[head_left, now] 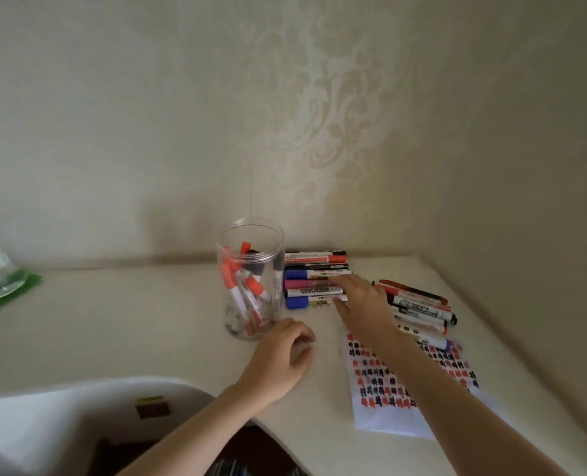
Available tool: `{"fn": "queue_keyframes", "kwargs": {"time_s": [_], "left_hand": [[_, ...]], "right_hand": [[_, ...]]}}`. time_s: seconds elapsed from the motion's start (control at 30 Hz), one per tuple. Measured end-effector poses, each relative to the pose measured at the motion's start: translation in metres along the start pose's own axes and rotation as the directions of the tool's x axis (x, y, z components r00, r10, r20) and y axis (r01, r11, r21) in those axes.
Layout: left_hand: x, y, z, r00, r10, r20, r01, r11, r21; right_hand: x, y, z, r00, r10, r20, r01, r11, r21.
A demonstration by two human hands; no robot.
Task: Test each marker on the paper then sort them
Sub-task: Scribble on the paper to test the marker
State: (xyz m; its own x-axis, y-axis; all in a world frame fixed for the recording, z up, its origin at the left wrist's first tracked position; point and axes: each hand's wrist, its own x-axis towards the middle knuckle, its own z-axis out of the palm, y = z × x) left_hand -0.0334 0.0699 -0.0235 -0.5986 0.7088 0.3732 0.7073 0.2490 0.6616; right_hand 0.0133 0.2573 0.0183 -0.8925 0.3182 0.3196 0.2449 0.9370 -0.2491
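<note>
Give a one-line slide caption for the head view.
Right hand touches stacked markers beside marker jar; left hand idle.

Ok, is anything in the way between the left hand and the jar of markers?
Nothing visible. The left hand rests loosely curled on the table just in front of the clear jar, with bare tabletop between them. The right hand is off to the side, on the row of markers.

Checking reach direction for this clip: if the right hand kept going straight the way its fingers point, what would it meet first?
The right hand would probably first meet the row of markers beside the jar; its fingertips seem already at them, though depth is unclear.
</note>
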Motion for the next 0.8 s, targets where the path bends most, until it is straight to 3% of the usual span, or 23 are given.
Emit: {"fn": "queue_keyframes", "kwargs": {"time_s": [0.13,0.4,0.47,0.53,0.6,0.67,0.73,0.8], "left_hand": [[0.001,-0.003,-0.002,0.999,-0.035,-0.004,0.034,0.994,-0.105],[0.002,-0.004,-0.001,0.999,-0.034,-0.031,0.030,0.993,-0.111],[0.001,-0.004,-0.002,0.999,-0.037,-0.018,0.035,0.993,-0.116],[0.000,-0.006,-0.003,0.999,-0.040,-0.013,0.038,0.991,-0.127],[0.001,-0.006,-0.005,0.999,-0.045,-0.009,0.044,0.990,-0.136],[0.002,-0.003,-0.005,0.999,-0.044,-0.002,0.043,0.989,-0.141],[0.003,0.000,-0.003,0.999,-0.035,0.002,0.035,0.990,-0.134],[0.004,0.004,0.000,0.999,-0.043,0.018,0.045,0.992,-0.121]], "right_hand": [[0.013,0.001,0.007,0.998,-0.057,-0.019,0.056,0.996,-0.070],[0.014,0.001,0.014,0.992,-0.109,-0.065,0.097,0.981,-0.170],[0.008,-0.001,0.006,0.979,-0.097,-0.178,0.084,0.993,-0.082],[-0.002,-0.006,-0.015,0.963,-0.009,-0.268,0.053,0.986,0.158],[-0.020,-0.009,-0.038,0.961,0.194,-0.198,-0.081,0.880,0.468],[-0.044,-0.001,-0.048,0.930,0.367,0.005,-0.271,0.675,0.686],[-0.071,0.011,-0.050,0.872,0.458,0.173,-0.391,0.439,0.809],[-0.093,0.020,-0.047,0.828,0.510,0.234,-0.421,0.288,0.860]]}}
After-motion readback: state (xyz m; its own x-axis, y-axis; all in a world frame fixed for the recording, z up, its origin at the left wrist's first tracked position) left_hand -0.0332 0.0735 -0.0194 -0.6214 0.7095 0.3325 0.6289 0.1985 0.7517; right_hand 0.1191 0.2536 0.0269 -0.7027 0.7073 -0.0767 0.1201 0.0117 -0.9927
